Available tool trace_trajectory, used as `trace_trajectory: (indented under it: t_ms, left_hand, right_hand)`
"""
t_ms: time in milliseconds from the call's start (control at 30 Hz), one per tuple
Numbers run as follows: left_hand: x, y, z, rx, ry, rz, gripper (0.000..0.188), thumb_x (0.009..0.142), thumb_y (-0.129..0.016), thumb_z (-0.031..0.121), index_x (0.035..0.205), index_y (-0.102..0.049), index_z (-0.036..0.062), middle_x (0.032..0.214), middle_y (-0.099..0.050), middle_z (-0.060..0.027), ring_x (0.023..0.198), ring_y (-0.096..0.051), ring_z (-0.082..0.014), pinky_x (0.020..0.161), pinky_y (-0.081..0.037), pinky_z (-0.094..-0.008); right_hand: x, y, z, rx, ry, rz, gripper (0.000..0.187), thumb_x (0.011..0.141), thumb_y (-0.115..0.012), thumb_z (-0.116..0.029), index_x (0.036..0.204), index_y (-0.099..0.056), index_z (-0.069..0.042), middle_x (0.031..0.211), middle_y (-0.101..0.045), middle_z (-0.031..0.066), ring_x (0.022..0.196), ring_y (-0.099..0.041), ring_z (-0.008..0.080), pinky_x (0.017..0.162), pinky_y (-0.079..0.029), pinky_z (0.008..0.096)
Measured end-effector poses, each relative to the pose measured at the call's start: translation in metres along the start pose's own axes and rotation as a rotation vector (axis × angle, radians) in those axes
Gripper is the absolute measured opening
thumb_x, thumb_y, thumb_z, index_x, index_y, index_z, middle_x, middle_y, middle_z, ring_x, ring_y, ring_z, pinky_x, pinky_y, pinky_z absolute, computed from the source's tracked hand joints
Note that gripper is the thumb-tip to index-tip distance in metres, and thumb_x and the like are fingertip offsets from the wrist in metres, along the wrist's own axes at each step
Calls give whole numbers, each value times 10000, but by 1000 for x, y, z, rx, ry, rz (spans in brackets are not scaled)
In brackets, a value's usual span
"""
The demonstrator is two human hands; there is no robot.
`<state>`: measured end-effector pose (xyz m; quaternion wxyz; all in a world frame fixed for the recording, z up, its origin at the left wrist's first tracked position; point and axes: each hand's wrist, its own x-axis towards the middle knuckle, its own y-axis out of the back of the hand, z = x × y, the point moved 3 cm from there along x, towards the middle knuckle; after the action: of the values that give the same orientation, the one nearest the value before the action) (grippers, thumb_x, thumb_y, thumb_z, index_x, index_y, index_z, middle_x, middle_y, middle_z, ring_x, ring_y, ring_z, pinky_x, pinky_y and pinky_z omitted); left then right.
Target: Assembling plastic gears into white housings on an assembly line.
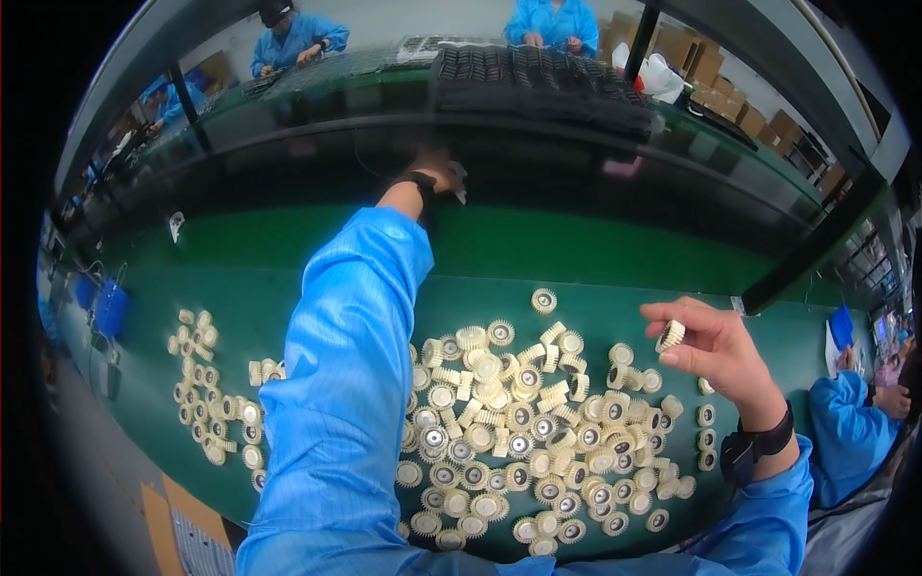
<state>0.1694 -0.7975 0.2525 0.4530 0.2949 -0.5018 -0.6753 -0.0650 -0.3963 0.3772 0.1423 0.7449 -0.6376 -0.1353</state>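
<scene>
My right hand (709, 348) pinches a cream toothed gear (671, 335) between thumb and fingers, tilted, above the right side of the gear pile. My left hand (434, 173) reaches far forward, under the raised shelf, in shadow and partly smeared. A small white piece (459, 182) of unclear kind shows at its fingers and seems to be held there. Below lies a wide pile of cream gears (519, 416), several with dark or metal centres, some flat and some on edge. My left sleeve hides part of the table between this pile and a smaller group of gears (200, 396).
The green table (672, 298) meets a raised shelf with black trays (538, 82) on top. A dark post (816, 240) rises at the right. Another white piece (177, 226) lies at the far left. A co-worker's blue sleeve (840, 437) is close on the right.
</scene>
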Motion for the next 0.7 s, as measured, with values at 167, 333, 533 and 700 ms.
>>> trace_trajectory:
  t_ms: [167,333,533,700]
  left_hand:
    - [-11,16,21,-234,28,-76,568,535,-820,335,925,-652,-42,935,-659,-188,816,-658,-251,720,-526,-343]
    - [-49,24,47,-266,121,-302,220,679,-683,236,699,-646,21,703,-638,-86,528,-574,-138,490,-479,-258]
    - [-46,73,93,-384,-3,173,252,527,-721,107,733,-633,-9,762,-647,-156,637,-662,-264,553,-542,-379]
    - [-107,155,124,-1204,-40,437,193,579,-703,-76,725,-583,-32,706,-620,-114,620,-653,-202,458,-541,-316]
  right_hand:
    - [-5,0,-4,-2,-20,37,404,810,-686,-10,1197,-572,4,1004,-578,51,895,-557,94,783,-486,225]
    - [1,-9,1,202,-16,3,257,817,-661,10,1049,-552,-7,994,-604,58,886,-578,99,783,-487,239]
    - [-28,-2,-27,114,-9,181,349,726,-711,-114,1029,-567,-18,976,-595,50,826,-554,78,728,-461,202]
    - [-31,-2,-51,130,236,208,428,771,-703,-171,1132,-539,-11,1050,-577,53,775,-530,64,634,-409,168]
